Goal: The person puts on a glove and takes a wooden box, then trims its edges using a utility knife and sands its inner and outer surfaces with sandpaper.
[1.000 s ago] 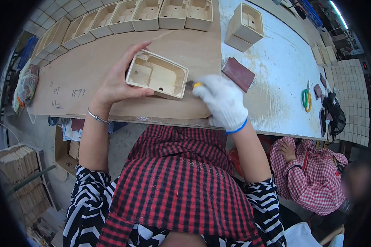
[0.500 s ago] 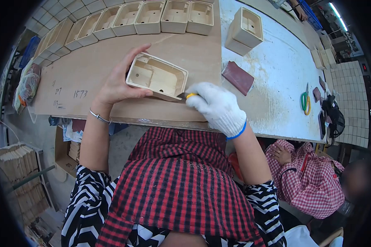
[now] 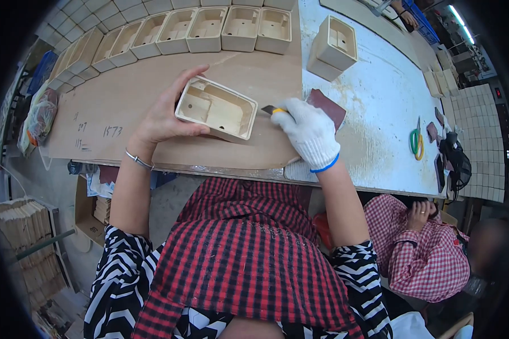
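My bare left hand (image 3: pixel 172 113) grips a cream, open-topped rectangular box (image 3: pixel 223 112) by its left end, fingers behind it and thumb along the near side. The box is tilted so its hollow inside and small holes face me. In a white knit glove, my right hand (image 3: pixel 310 127) is closed on a utility knife (image 3: pixel 272 110) with a yellow handle; the dark blade points left, a short gap from the box's right end. Most of the handle is hidden in the glove. Just behind that glove lies a dark red sheet of sandpaper (image 3: pixel 327 107).
Similar boxes (image 3: pixel 205 31) stand in a curved row at the back, and two stacked ones (image 3: pixel 333 48) on the white tabletop (image 3: pixel 379 118). Green-and-orange scissors (image 3: pixel 417 141) lie at the right. A co-worker in a checked top (image 3: pixel 421 248) sits at the lower right.
My right hand has drawn the knife away from the box's corner, to the right and slightly up. The left hand still holds the box. The co-worker's hand has risen.
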Action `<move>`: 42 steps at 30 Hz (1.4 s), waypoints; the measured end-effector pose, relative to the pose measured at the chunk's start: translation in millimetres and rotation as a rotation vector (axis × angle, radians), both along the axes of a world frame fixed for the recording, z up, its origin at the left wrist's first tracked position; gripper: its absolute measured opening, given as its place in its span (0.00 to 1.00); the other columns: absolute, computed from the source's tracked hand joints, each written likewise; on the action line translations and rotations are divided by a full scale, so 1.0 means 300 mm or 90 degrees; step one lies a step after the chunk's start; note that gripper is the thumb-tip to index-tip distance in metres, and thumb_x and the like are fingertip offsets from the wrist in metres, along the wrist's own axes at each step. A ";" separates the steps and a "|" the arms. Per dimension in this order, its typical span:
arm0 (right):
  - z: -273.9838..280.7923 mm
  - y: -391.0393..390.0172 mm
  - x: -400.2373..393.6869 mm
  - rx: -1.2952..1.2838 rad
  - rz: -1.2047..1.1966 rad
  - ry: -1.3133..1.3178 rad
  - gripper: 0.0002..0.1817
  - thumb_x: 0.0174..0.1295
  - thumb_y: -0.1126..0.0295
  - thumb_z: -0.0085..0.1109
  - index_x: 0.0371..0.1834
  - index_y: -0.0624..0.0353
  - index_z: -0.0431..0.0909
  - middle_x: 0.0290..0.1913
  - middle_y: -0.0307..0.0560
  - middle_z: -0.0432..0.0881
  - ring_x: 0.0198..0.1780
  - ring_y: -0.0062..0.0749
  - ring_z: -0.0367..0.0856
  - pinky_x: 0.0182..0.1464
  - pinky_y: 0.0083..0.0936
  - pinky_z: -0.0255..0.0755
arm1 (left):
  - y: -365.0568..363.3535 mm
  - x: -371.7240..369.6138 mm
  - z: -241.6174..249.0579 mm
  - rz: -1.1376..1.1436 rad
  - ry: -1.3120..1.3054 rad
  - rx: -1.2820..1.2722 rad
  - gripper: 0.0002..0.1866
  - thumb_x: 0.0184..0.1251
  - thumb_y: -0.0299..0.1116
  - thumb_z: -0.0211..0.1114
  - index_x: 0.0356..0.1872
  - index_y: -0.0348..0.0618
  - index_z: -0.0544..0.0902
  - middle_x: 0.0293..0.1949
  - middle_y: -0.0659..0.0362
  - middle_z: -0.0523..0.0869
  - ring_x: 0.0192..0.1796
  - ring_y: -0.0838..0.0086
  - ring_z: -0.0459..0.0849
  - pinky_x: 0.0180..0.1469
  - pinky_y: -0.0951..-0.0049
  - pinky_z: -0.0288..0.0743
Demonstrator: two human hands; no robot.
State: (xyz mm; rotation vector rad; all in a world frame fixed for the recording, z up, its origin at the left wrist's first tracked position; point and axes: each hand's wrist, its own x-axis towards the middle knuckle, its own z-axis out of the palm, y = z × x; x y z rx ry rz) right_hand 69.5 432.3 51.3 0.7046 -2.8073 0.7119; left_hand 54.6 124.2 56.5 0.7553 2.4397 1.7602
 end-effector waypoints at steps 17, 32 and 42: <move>0.071 0.019 -0.032 0.075 0.031 0.114 0.13 0.59 0.62 0.65 0.45 0.53 0.82 0.30 0.46 0.83 0.33 0.44 0.83 0.39 0.37 0.77 | 0.057 -0.056 0.089 -0.066 0.079 -0.134 0.54 0.39 0.40 0.84 0.72 0.43 0.66 0.66 0.52 0.74 0.69 0.60 0.71 0.71 0.64 0.65; 0.116 0.022 -0.100 0.208 0.122 0.231 0.10 0.54 0.60 0.68 0.34 0.53 0.85 0.24 0.44 0.80 0.27 0.39 0.78 0.34 0.36 0.71 | 0.090 -0.143 0.128 -0.130 0.067 -0.182 0.52 0.39 0.45 0.81 0.71 0.42 0.67 0.63 0.50 0.76 0.66 0.57 0.74 0.69 0.62 0.68; 0.098 0.041 -0.099 0.133 0.121 0.033 0.10 0.58 0.61 0.65 0.37 0.54 0.85 0.26 0.48 0.81 0.31 0.45 0.81 0.36 0.39 0.74 | 0.092 -0.133 0.119 -0.132 0.103 -0.163 0.53 0.36 0.41 0.82 0.71 0.42 0.68 0.63 0.50 0.77 0.67 0.58 0.74 0.69 0.63 0.67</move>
